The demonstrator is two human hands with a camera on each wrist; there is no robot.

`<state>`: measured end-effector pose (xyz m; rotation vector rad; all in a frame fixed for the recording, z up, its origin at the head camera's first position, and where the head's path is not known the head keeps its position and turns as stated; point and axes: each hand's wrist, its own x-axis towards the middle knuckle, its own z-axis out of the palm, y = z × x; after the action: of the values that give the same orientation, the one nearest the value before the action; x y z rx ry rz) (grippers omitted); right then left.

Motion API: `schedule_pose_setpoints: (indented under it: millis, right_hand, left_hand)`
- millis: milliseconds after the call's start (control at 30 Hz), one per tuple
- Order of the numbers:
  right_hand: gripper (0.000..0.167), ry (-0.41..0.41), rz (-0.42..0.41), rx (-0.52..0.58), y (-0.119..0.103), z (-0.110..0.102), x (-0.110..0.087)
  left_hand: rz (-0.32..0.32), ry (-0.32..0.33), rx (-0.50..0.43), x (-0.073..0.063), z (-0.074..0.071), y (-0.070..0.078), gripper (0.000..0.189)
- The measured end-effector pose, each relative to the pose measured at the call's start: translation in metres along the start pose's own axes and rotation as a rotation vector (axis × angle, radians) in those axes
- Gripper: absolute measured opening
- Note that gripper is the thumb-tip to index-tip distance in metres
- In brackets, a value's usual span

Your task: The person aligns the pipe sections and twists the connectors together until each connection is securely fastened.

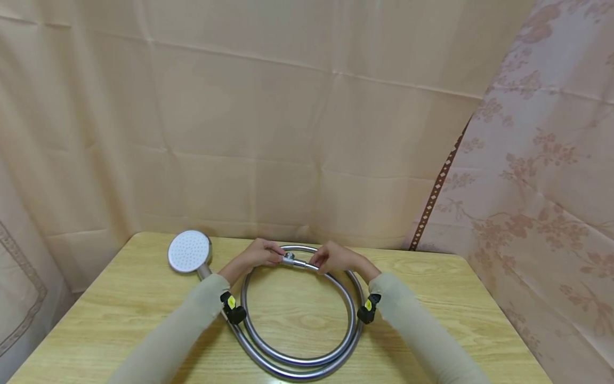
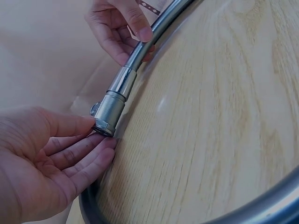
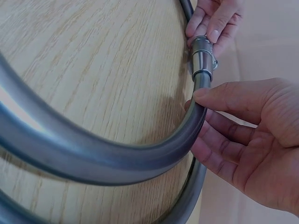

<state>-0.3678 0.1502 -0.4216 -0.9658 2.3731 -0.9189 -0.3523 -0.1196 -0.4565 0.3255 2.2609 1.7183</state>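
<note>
A coiled silver shower hose lies on the wooden table. At the far side of the coil, my left hand pinches the end of a metal fitting between thumb and fingers. This fitting has a small round knob on its side. Just to the right, my right hand pinches the hose behind the fitting's shiny collar. Left of the coil, a shower head with a white, dotted face lies tilted on the table; my left forearm partly covers its handle.
A beige curtain hangs directly behind the table's far edge. On the right hangs a pink floral curtain with a brown patterned border. Both wrists carry small black cameras, close to the coil's sides.
</note>
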Motion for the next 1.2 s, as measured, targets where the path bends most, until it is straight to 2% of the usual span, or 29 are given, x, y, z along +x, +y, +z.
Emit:
schedule_pose_setpoints:
  millis: [233, 467, 833, 1200]
  right_hand:
    - [0.027, 0.003, -0.011, 0.006, 0.001, 0.002, 0.000]
    - [0.028, -0.004, 0.010, 0.029, 0.002, 0.003, -0.001]
    - [0.028, 0.004, 0.033, 0.031, 0.006, 0.002, -0.004]
    - [0.027, 0.012, 0.033, 0.039, 0.009, 0.003, -0.002]
  left_hand:
    - [-0.014, 0.024, -0.006, 0.000, 0.004, 0.000, 0.025]
    - [-0.010, 0.026, 0.020, 0.000, 0.007, 0.000, 0.025]
    - [-0.028, 0.059, 0.009, 0.003, 0.013, 0.003, 0.023]
    - [0.008, 0.097, 0.009, 0.005, 0.018, 0.001, 0.021]
